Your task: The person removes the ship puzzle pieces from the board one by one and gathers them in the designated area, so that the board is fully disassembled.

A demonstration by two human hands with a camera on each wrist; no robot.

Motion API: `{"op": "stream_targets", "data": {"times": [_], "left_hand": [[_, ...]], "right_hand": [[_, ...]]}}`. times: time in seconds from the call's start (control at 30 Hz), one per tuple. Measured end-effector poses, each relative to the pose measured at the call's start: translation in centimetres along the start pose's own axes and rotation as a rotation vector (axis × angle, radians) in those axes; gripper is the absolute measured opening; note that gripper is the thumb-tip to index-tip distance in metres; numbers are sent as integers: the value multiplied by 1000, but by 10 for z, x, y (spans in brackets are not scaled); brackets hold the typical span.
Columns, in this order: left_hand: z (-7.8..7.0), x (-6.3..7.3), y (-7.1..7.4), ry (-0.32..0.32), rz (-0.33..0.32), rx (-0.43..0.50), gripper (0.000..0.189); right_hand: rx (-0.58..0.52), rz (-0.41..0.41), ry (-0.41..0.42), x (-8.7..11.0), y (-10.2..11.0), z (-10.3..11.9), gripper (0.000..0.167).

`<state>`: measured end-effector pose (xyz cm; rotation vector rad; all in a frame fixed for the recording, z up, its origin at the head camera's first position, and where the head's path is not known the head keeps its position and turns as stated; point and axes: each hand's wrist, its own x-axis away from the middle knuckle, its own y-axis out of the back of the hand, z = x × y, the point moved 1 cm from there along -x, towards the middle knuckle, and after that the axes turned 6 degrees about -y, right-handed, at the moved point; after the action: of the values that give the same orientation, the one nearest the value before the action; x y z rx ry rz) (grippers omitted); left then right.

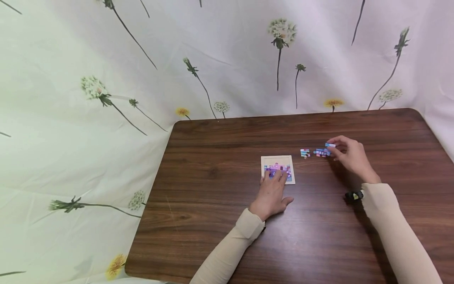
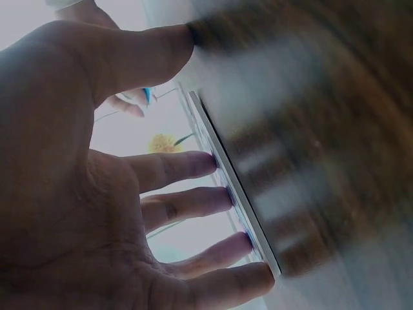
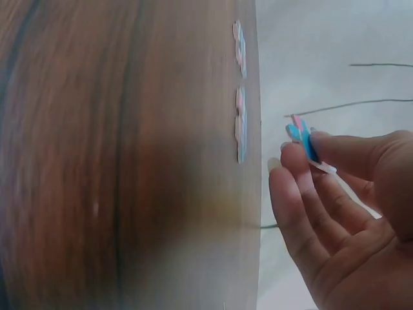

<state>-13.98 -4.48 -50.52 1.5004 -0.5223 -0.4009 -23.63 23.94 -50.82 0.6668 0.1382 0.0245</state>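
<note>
On the table lies a small square puzzle tray (image 1: 293,170) with a pale frame, its lower part filled with purple, pink and blue pieces and a bare strip at its top. My left hand (image 1: 271,196) rests its straight fingertips on the tray, thumb held out to the side. Between thumb and fingers my right hand (image 1: 352,157) pinches a blue and white jigsaw piece (image 3: 308,139), raised above the table. Under and beside that hand lie loose jigsaw pieces (image 1: 320,152), with another loose piece (image 1: 304,153) nearer the tray.
The dark wood table (image 1: 213,205) has rounded corners. Behind it and at its left hangs a pale cloth (image 1: 227,51) printed with dandelions. A dark band with a small device (image 1: 354,196) sits at the right wrist.
</note>
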Motion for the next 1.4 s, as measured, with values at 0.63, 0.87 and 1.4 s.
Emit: {"op": "stream_targets", "data": {"times": [0.63,0.87,1.4], "left_hand": [[1,1,-2,14,-6,32,81],[1,0,-2,15,-3,52,80],[0,11,0,22,46,74,80]], "right_hand": [[84,50,-102,2,11,-19,25],[117,66,-112,0,11,-21,26],[209,15,-73,-1,5,-12,25]]}}
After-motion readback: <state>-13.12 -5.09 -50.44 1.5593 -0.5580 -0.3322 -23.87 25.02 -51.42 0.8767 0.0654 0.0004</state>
